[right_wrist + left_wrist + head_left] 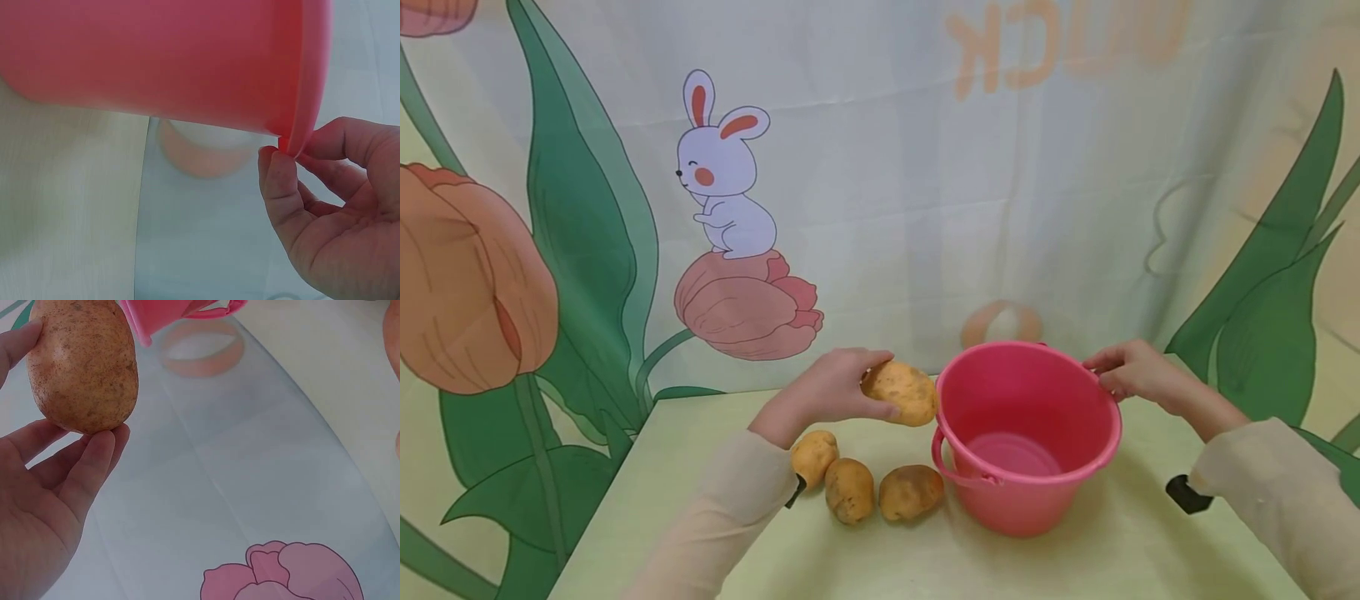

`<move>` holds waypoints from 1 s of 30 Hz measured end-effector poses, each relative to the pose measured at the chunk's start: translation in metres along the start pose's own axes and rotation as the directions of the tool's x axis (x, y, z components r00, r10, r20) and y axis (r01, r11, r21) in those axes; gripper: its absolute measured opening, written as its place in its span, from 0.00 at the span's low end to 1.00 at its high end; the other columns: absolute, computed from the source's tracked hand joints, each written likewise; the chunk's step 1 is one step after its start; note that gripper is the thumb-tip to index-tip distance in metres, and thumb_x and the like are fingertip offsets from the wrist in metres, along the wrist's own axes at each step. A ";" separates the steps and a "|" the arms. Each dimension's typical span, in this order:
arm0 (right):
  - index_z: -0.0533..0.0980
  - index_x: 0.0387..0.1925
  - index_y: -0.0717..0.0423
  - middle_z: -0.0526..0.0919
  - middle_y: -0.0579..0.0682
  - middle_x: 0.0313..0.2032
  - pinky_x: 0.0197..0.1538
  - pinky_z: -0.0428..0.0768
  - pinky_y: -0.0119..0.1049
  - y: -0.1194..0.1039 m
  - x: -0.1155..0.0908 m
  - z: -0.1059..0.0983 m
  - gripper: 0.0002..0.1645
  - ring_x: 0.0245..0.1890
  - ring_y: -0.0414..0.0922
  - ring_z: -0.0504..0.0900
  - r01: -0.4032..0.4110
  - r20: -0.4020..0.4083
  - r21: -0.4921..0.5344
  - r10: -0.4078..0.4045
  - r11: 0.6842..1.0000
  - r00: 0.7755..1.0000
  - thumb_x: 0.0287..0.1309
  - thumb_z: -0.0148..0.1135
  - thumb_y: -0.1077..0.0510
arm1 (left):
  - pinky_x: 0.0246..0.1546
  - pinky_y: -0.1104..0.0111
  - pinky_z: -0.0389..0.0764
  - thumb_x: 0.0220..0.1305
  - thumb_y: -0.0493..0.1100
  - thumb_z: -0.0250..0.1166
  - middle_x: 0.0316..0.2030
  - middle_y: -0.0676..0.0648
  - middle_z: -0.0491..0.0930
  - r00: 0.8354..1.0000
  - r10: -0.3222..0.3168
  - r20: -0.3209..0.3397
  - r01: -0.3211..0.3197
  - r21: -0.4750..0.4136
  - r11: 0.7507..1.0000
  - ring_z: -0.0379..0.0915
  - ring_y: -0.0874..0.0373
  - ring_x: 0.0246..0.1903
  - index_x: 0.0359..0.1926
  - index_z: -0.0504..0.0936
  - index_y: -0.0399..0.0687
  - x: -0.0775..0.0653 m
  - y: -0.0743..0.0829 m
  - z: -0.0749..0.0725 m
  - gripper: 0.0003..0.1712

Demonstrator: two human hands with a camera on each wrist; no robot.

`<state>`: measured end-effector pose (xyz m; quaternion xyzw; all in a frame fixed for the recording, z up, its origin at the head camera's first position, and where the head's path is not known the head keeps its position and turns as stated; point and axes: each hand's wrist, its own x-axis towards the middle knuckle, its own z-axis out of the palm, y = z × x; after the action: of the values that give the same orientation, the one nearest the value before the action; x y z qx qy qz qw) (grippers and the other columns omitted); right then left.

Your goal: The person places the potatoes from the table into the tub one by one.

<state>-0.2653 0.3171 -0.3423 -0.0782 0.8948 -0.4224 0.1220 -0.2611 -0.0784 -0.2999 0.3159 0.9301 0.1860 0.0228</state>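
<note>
My left hand (831, 387) grips a potato (904, 393) between thumb and fingers, held above the table just left of the bucket's rim. In the left wrist view the same potato (86, 365) shows brown, speckled skin, with fingertips at its lower end. A pink bucket (1022, 508) stands upright on the table, and no potato shows on its visible bottom. My right hand (1142, 377) pinches the far right side of its rim; the right wrist view shows thumb and fingers on the rim (312, 81).
Three potatoes lie on the table left of the bucket: one potato (815, 458) by my left sleeve, another potato (850, 492), and a browner potato (912, 493) close to the bucket. The bucket's handle (943, 467) hangs on its left. A printed curtain (880, 208) hangs behind the table (820, 567).
</note>
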 end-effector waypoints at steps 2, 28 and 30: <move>0.64 0.54 0.74 0.78 0.64 0.43 0.35 0.80 0.39 0.000 0.000 0.000 0.26 0.31 0.44 0.79 -0.001 -0.001 -0.002 0.001 1.000 1.000 0.51 0.47 0.66 | 0.49 0.67 0.72 0.44 0.57 0.67 0.51 0.50 0.75 1.000 0.009 -0.003 -0.009 0.005 1.000 0.70 0.59 0.49 0.58 0.68 0.45 0.002 0.001 0.001 0.41; 0.66 0.52 0.75 0.78 0.64 0.41 0.35 0.80 0.40 -0.001 -0.001 0.001 0.25 0.30 0.44 0.79 0.015 -0.007 -0.003 -0.015 1.000 1.000 0.51 0.47 0.66 | 0.47 0.67 0.73 0.46 0.56 0.66 0.53 0.48 0.72 0.998 0.052 0.032 -0.050 -0.039 0.998 0.67 0.56 0.51 0.60 0.66 0.48 0.029 0.031 0.013 0.40; 0.66 0.52 0.75 0.78 0.64 0.42 0.35 0.80 0.40 0.000 -0.001 0.001 0.25 0.30 0.45 0.79 0.015 -0.009 -0.005 -0.015 1.000 1.000 0.51 0.47 0.66 | 0.46 0.68 0.74 0.46 0.56 0.66 0.53 0.48 0.72 0.998 0.046 0.043 -0.044 -0.040 0.998 0.67 0.57 0.50 0.60 0.66 0.48 0.031 0.033 0.015 0.40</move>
<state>-0.2646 0.3165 -0.3423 -0.0836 0.8958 -0.4212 0.1147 -0.2648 -0.0306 -0.3001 0.3401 0.9182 0.1979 0.0452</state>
